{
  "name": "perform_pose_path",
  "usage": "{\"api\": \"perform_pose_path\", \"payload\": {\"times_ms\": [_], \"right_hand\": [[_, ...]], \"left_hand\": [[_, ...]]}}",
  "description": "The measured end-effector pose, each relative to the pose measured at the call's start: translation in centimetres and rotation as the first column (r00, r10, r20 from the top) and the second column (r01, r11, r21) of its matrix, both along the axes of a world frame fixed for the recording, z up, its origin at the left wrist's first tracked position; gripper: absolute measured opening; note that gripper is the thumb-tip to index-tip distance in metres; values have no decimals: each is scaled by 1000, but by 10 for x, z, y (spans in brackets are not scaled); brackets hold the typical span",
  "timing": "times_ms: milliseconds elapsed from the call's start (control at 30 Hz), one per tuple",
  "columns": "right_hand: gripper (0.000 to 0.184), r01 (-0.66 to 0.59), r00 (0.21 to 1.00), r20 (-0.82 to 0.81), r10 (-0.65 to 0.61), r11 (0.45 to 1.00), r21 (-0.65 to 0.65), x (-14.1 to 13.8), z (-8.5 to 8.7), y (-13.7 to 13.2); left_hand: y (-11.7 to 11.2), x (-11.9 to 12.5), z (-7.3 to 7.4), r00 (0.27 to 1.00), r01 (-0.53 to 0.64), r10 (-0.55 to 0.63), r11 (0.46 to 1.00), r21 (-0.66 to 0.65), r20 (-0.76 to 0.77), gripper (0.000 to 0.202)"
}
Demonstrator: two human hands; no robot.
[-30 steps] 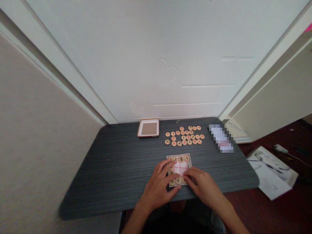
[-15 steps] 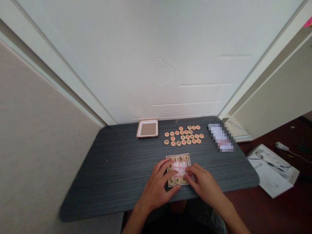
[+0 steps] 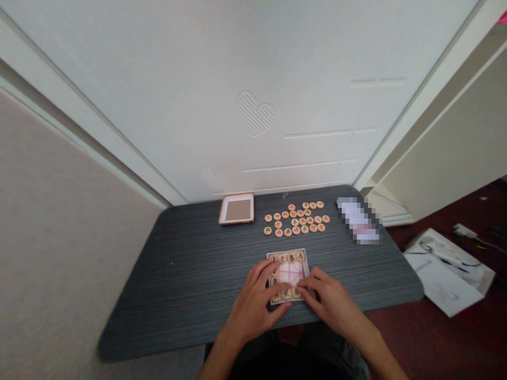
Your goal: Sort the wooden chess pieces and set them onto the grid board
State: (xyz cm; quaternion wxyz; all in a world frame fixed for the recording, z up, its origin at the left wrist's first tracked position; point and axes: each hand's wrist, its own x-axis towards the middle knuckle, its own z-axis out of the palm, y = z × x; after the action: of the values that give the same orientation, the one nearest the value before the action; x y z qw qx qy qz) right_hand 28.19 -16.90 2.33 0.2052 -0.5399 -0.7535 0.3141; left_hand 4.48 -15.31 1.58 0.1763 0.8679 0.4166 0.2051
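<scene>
A shallow white box [image 3: 306, 264] lies near the table's front edge, with round wooden Chinese chess pieces [image 3: 292, 257] along its far, left and near sides. A white sheet with pink grid lines [image 3: 290, 273] shows in its middle. My left hand [image 3: 256, 296] rests over the box's left side, fingers spread, hiding some of the pieces there. At the near right corner, my right hand [image 3: 328, 296] has its thumb and forefinger closed against a Chinese chess piece [image 3: 296, 293] in the near row. Its other fingers are curled by the right wall.
Several loose chess pieces [image 3: 294, 222], marked red or black, lie in rough rows beyond the box. An open lid [image 3: 252, 210] sits at the back edge, left of them. A blurred-out flat object [image 3: 358, 220] lies at right. White cartons and cables [image 3: 451, 269] are on the floor.
My right fingertips have shifted slightly at the box's near right corner. My left hand stays over the left side. The whole view has moved a little.
</scene>
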Motion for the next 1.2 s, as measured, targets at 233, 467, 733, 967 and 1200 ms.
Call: {"api": "perform_pose_path", "payload": {"times_ms": [233,467,733,967,1200], "right_hand": [[17,25,999,-21,-24,1000,5,-1,0,-1],[19,107,989,-116,-96,990,93,9,-3,2],[23,315,940,-200,-275,927,205,39,-20,15],[23,424,888,-280,-365,885,191,51,-36,17],[23,449,867,-318,-385,879,160,51,-34,18]], "left_hand": [[-1,1,2,1000,-6,6,1000,-2,-2,30],[5,-7,2,991,-68,69,998,-18,117,61],[54,-7,32,977,-102,84,991,87,196,36],[133,22,66,982,17,-50,984,178,180,32],[218,71,58,976,216,-213,972,95,-42,29]]}}
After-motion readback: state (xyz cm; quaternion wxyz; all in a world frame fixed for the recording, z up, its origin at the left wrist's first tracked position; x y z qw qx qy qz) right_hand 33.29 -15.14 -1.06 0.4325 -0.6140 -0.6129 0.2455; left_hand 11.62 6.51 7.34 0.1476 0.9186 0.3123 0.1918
